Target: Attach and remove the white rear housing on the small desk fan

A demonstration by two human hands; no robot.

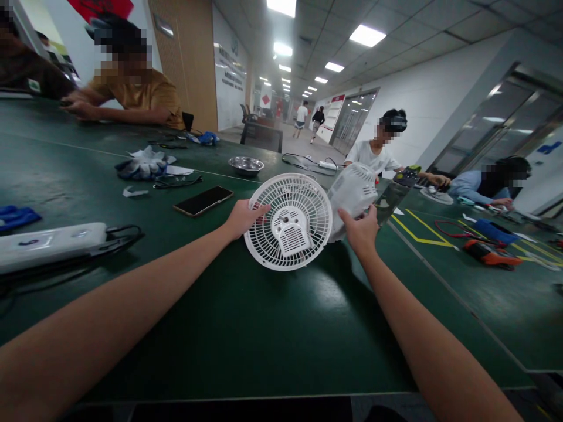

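Note:
My left hand (244, 218) is closed on the left rim of a round white fan grille (259, 243), thumb on the near side. At the grille's centre is a vented white plate (292, 231). To the right, my right hand (363, 230) grips a white plastic fan housing (352, 190) with vent slots, tilted above the table. The housing's left edge meets or lies behind the grille; whether the two are joined I cannot tell. Just beyond my right hand stands a clear bottle (391, 196), partly hidden by hand and housing.
On the green table (264, 334) lie a phone (203, 200), a metal bowl (246, 165), gloves (143, 163) and a white power strip (53, 246). An orange multimeter (490, 253) and a blue box (492, 230) are at right. Several people sit around the table.

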